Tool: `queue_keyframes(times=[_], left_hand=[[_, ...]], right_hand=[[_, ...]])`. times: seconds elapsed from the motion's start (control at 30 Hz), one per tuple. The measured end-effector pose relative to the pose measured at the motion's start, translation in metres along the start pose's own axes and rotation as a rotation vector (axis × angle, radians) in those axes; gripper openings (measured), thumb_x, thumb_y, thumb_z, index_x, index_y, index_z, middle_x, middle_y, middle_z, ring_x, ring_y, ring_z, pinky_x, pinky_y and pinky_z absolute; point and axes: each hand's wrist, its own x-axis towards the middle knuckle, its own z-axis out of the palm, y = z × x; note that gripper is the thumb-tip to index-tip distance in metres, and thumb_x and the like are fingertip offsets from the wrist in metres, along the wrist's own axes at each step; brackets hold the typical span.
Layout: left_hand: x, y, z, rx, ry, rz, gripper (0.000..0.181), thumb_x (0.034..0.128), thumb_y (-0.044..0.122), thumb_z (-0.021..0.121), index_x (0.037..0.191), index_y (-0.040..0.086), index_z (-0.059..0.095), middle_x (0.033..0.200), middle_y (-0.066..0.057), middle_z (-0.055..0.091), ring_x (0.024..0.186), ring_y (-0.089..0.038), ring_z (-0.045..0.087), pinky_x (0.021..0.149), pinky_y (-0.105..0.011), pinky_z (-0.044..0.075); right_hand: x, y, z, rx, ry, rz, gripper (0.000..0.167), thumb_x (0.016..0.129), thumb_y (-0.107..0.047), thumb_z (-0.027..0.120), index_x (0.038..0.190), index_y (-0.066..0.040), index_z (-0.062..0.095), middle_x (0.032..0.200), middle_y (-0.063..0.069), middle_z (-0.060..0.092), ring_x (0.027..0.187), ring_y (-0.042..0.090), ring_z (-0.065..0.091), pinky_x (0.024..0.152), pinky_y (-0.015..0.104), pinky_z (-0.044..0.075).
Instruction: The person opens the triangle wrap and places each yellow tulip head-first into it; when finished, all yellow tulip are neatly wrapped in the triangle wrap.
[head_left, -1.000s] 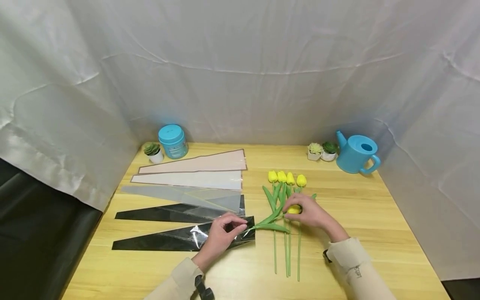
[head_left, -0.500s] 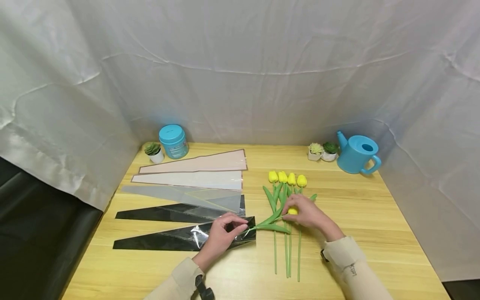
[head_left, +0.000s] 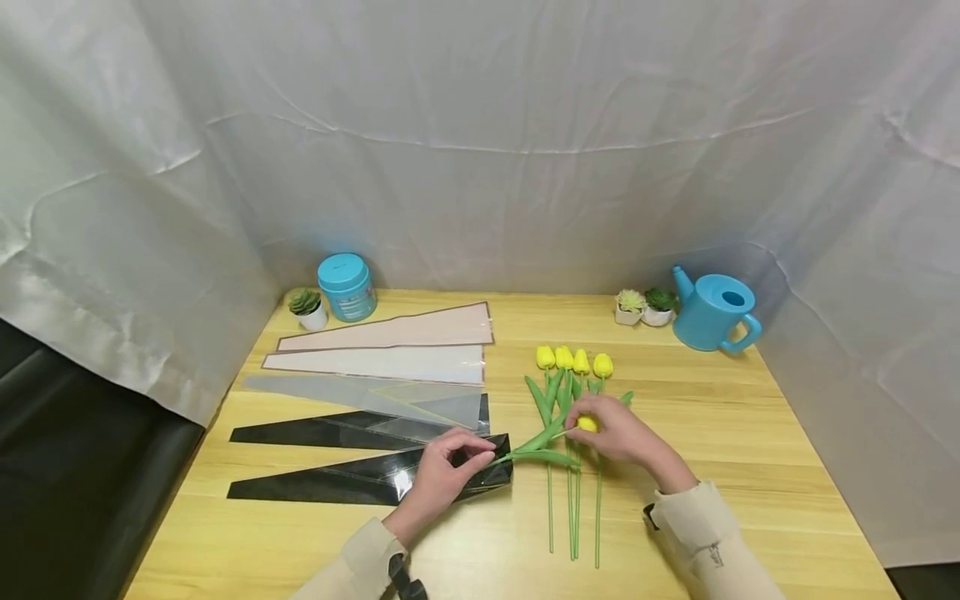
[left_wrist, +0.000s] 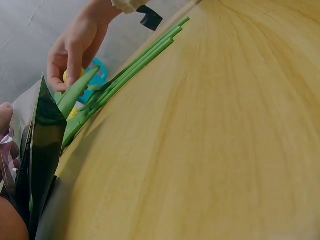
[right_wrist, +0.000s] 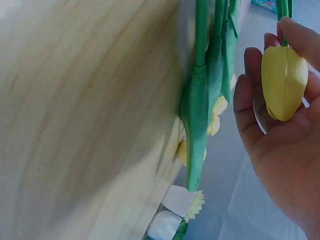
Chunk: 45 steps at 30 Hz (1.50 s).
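My right hand (head_left: 617,429) pinches the stem of a yellow tulip (right_wrist: 285,82) just under the bloom, and the bloom sits against the palm in the right wrist view. This tulip's green leaves (head_left: 546,455) point left, and its stem end runs into the mouth of a black, clear-fronted flower sleeve (head_left: 330,482). My left hand (head_left: 444,471) pinches the sleeve near that mouth; clear film shows over some of its fingers in the left wrist view. The sleeve's mouth stands partly apart. Under the held tulip lie several more yellow tulips (head_left: 564,358), stems toward me.
Beyond the sleeve lie another black sleeve (head_left: 300,430), a grey one (head_left: 315,385), a white one (head_left: 405,363) and a pink one (head_left: 420,327). A blue jar (head_left: 347,287), small potted succulents (head_left: 630,307) and a blue watering can (head_left: 712,312) line the back of the wooden table (head_left: 712,433).
The mouth of the black sleeve has spread a little wider. My right hand has shifted only slightly, still holding the tulip. My left hand stays in place.
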Motion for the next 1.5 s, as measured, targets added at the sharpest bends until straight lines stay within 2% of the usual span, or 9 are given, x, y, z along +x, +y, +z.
queue_keyframes(times=[0.07,0.17,0.37,0.47,0.6,0.73,0.93,1.17,1.5], left_hand=[[0.000,0.000,0.001,-0.001,-0.002,0.013,0.010,0.0936,0.022,0.079,0.103,0.020,0.081,0.099,0.002,0.072,0.083,-0.010,0.063,0.074,-0.025,0.055],[0.000,0.000,0.002,0.005,-0.001,0.021,0.010,0.0934,0.019,0.079,0.103,0.018,0.081,0.099,0.001,0.072,0.082,-0.009,0.062,0.073,-0.025,0.054],[0.000,0.005,0.003,0.007,0.007,0.009,0.011,0.0926,0.017,0.079,0.103,0.018,0.081,0.100,0.001,0.072,0.080,-0.008,0.060,0.070,-0.025,0.053],[0.001,0.006,0.003,0.005,0.004,0.036,0.011,0.0929,0.018,0.079,0.104,0.020,0.081,0.099,0.003,0.072,0.080,-0.009,0.061,0.069,-0.026,0.053],[0.001,0.007,0.004,0.001,0.005,0.067,0.011,0.0925,0.016,0.079,0.104,0.017,0.081,0.097,0.000,0.072,0.079,-0.008,0.061,0.068,-0.026,0.053],[0.002,0.010,0.004,0.000,0.000,0.062,0.011,0.0925,0.018,0.080,0.103,0.017,0.081,0.095,0.002,0.072,0.077,-0.008,0.061,0.067,-0.026,0.053],[0.004,0.013,0.004,0.025,-0.009,0.042,0.010,0.0934,0.023,0.079,0.103,0.022,0.081,0.096,0.006,0.072,0.078,-0.008,0.061,0.068,-0.024,0.052],[0.006,0.017,0.006,0.033,-0.013,0.058,0.010,0.0941,0.024,0.079,0.104,0.024,0.081,0.096,0.006,0.072,0.079,-0.009,0.061,0.069,-0.024,0.052],[0.006,0.020,0.009,-0.002,-0.004,0.094,0.011,0.0929,0.018,0.080,0.104,0.019,0.081,0.096,0.002,0.072,0.081,-0.008,0.061,0.069,-0.025,0.053]], right_hand=[[-0.001,-0.002,-0.001,-0.007,0.000,0.009,0.008,0.095,-0.015,0.076,0.091,-0.021,0.073,0.097,-0.010,0.070,0.120,0.036,0.065,0.110,0.059,0.045],[-0.003,-0.005,-0.002,-0.025,0.000,0.008,0.007,0.095,-0.017,0.076,0.091,-0.022,0.072,0.095,-0.012,0.070,0.106,0.026,0.068,0.100,0.053,0.052],[-0.003,-0.013,-0.002,-0.026,0.024,0.004,0.006,0.095,-0.017,0.076,0.090,-0.021,0.074,0.098,-0.008,0.074,0.116,0.033,0.068,0.110,0.058,0.046],[-0.004,-0.019,-0.002,-0.028,0.042,0.007,0.006,0.095,-0.017,0.076,0.090,-0.021,0.074,0.100,-0.006,0.075,0.120,0.038,0.066,0.110,0.061,0.045],[-0.004,-0.024,0.001,-0.045,0.064,0.011,0.009,0.094,-0.017,0.076,0.090,-0.024,0.074,0.097,-0.009,0.072,0.108,0.027,0.070,0.102,0.054,0.053],[-0.004,-0.029,0.004,-0.058,0.085,0.005,0.009,0.094,-0.018,0.077,0.090,-0.025,0.073,0.097,-0.011,0.071,0.097,0.015,0.068,0.093,0.046,0.056],[-0.004,-0.038,0.007,-0.041,0.108,-0.005,0.010,0.093,-0.015,0.077,0.089,-0.023,0.073,0.096,-0.011,0.072,0.097,0.016,0.068,0.091,0.047,0.056],[-0.003,-0.047,0.013,-0.010,0.104,0.005,0.013,0.092,-0.013,0.077,0.087,-0.024,0.072,0.096,-0.010,0.072,0.104,0.024,0.070,0.100,0.055,0.053],[-0.001,-0.058,0.023,-0.034,0.102,0.000,0.009,0.094,-0.017,0.076,0.088,-0.023,0.073,0.096,-0.005,0.073,0.097,0.019,0.069,0.094,0.051,0.054]])
